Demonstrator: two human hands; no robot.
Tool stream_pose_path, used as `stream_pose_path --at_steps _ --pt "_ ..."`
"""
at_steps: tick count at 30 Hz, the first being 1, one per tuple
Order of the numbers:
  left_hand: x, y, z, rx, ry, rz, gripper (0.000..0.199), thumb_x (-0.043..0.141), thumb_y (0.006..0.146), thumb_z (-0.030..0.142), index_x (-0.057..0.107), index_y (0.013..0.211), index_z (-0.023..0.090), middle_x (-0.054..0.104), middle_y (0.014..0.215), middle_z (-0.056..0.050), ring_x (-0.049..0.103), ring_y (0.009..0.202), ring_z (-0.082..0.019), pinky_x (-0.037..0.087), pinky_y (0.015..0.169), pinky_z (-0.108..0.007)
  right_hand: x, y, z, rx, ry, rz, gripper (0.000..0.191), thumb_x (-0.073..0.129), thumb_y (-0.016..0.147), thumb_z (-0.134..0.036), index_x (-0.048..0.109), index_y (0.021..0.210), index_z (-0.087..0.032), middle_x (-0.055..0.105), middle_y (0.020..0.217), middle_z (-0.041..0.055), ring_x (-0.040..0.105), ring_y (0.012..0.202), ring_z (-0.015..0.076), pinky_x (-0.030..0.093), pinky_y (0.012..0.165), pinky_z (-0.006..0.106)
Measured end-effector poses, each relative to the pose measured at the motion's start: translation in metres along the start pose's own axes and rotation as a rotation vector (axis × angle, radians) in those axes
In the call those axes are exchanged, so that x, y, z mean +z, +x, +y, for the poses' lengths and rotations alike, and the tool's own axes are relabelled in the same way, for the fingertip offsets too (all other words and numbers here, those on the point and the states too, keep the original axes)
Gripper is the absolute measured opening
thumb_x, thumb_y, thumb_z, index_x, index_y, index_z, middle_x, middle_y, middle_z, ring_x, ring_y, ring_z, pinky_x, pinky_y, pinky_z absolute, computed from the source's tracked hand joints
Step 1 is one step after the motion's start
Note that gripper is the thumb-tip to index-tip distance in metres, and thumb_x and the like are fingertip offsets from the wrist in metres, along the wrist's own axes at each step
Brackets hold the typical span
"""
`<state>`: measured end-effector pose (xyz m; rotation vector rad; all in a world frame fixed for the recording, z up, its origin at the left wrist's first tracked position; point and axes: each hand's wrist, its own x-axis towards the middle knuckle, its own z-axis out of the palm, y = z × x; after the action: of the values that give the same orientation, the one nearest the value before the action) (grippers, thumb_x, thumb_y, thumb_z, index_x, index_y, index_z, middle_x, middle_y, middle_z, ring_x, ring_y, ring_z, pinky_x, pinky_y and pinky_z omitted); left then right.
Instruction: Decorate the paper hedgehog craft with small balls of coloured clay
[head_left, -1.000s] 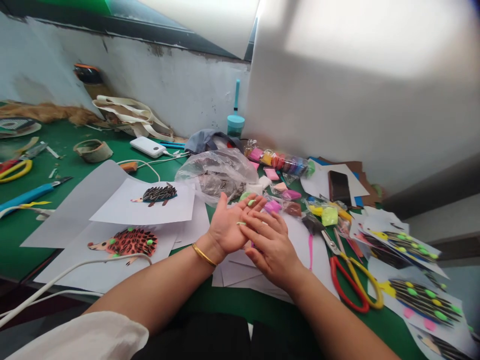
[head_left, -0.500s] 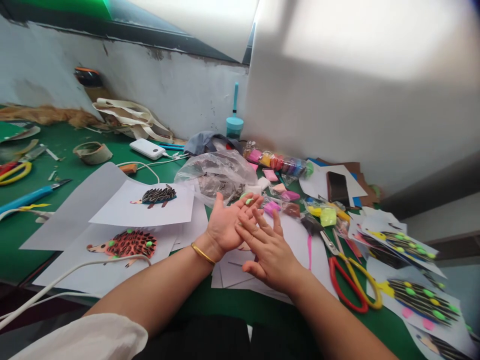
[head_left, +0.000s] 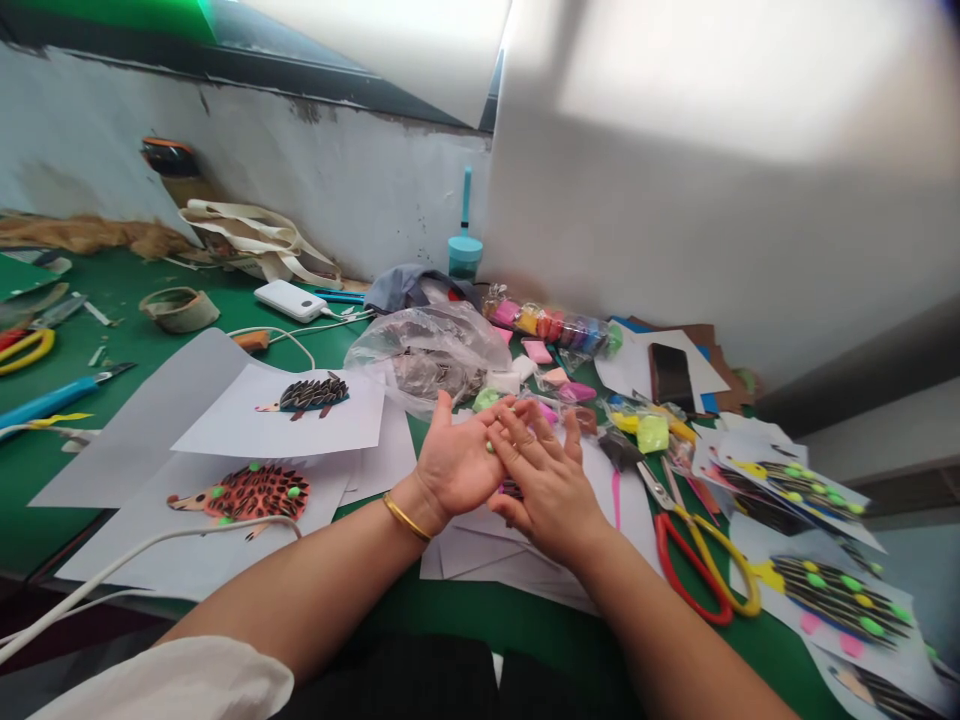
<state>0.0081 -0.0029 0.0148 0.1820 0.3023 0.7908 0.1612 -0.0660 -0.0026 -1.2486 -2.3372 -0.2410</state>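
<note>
The worktop (head_left: 401, 608) is green. The flat left hand (head_left: 459, 467) bears a small light-green lump (head_left: 490, 447); the straight-fingered right hand (head_left: 553, 492) overlaps this palm.

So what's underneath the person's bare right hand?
Parts of the upturned bare left hand show, with a small light-green lump on it, and white paper sheets lower down. Whatever lies directly beneath the bare right hand is covered from this view.

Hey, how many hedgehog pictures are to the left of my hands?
2: the dark hedgehog on the farther sheet and the reddish hedgehog on the nearer sheet. More may be hidden beneath.
</note>
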Motion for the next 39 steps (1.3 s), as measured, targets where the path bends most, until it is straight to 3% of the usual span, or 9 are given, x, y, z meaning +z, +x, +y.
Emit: stream_pose_path --at_steps 3,8,13,19,23,27,31,36,39 --pt "0.0017 -0.0013 0.0002 -0.005 -0.03 -0.023 0.086 0.025 0.089 0.078 0.052 0.135 0.011 0.062 0.129 -0.02 0.059 0.123 -0.029 0.047 0.102 -0.039 -0.0023 -0.0003 0.002 -0.024 -0.003 0.014 0.068 0.033 0.097 -0.067 0.047 0.147 -0.024 0.04 0.158 0.008 0.019 0.152 0.037 -0.002 0.121 0.068" --pt "-0.0009 -0.0001 -0.0028 -0.066 -0.109 -0.031 0.089 0.025 0.089 0.078 0.045 0.143 0.01 0.06 0.132 -0.022 0.058 0.124 -0.033 0.044 0.105 -0.046 -0.0032 0.0004 0.0009 -0.052 -0.033 0.039 0.072 0.035 0.094 -0.071 0.047 0.148 -0.024 0.038 0.159 0.0083 0.018 0.153 0.0361 -0.003 0.122 0.066" --pt "-0.0017 0.0011 0.0017 0.016 -0.157 0.002 0.087 0.029 0.089 0.077 0.044 0.143 0.01 0.063 0.126 -0.02 0.062 0.117 -0.031 0.05 0.098 -0.043 -0.0042 0.0002 -0.0001 -0.082 0.011 0.056 0.06 0.039 0.095 -0.068 0.057 0.138 -0.031 0.04 0.158 0.0035 0.016 0.153 0.0356 0.001 0.123 0.065" --pt "0.001 0.0006 0.0031 -0.004 -0.131 0.019 0.087 0.028 0.09 0.077 0.045 0.142 0.01 0.062 0.127 -0.022 0.062 0.118 -0.031 0.05 0.099 -0.043 -0.0042 0.0005 -0.0011 -0.039 0.02 0.066 0.061 0.041 0.095 -0.067 0.057 0.139 -0.029 0.038 0.159 0.007 0.015 0.153 0.0367 0.002 0.121 0.067" --pt "0.0003 0.001 0.0017 -0.014 -0.119 0.012 0.087 0.026 0.09 0.077 0.047 0.139 0.009 0.064 0.123 -0.021 0.064 0.115 -0.03 0.051 0.097 -0.042 -0.0033 -0.0003 -0.0015 -0.114 0.06 0.069 0.061 0.048 0.091 -0.068 0.058 0.138 -0.03 0.038 0.159 0.0063 0.018 0.153 0.0366 0.006 0.122 0.065" --pt "-0.0006 0.0014 0.0006 -0.028 -0.088 0.01 0.086 0.025 0.09 0.077 0.049 0.137 0.009 0.063 0.126 -0.022 0.063 0.116 -0.031 0.05 0.097 -0.042 -0.003 -0.0006 -0.0012 -0.039 0.042 0.079 0.059 0.052 0.091 -0.064 0.058 0.139 -0.03 0.036 0.16 0.0067 0.017 0.152 0.0385 0.004 0.122 0.066" --pt "0.0001 0.0009 0.001 -0.013 -0.105 0.01 0.086 0.027 0.09 0.077 0.049 0.137 0.009 0.065 0.122 -0.02 0.064 0.115 -0.03 0.05 0.098 -0.041 -0.0038 -0.0007 -0.0009 -0.094 0.081 0.073 0.056 0.048 0.092 -0.066 0.062 0.134 -0.031 0.038 0.16 0.0049 0.016 0.153 0.0362 0.008 0.123 0.064" --pt "0.0 0.0005 -0.0005 -0.011 -0.098 -0.005 0.086 0.027 0.09 0.077 0.047 0.139 0.009 0.062 0.128 -0.022 0.063 0.118 -0.03 0.048 0.1 -0.041 -0.0046 -0.0003 -0.0004 -0.028 0.069 0.084 0.052 0.044 0.096 -0.061 0.062 0.133 -0.031 0.038 0.16 0.0054 0.014 0.154 0.0348 0.007 0.122 0.064" --pt "-0.0009 0.0003 -0.0014 -0.031 -0.102 -0.022 0.088 0.026 0.09 0.077 0.047 0.139 0.007 0.063 0.127 -0.021 0.061 0.121 -0.031 0.047 0.101 -0.041 -0.0053 -0.0001 -0.0006 -0.095 0.118 0.062 0.05 0.043 0.096 -0.061 0.064 0.131 -0.032 0.037 0.16 0.0043 0.016 0.153 0.0341 0.009 0.123 0.063"
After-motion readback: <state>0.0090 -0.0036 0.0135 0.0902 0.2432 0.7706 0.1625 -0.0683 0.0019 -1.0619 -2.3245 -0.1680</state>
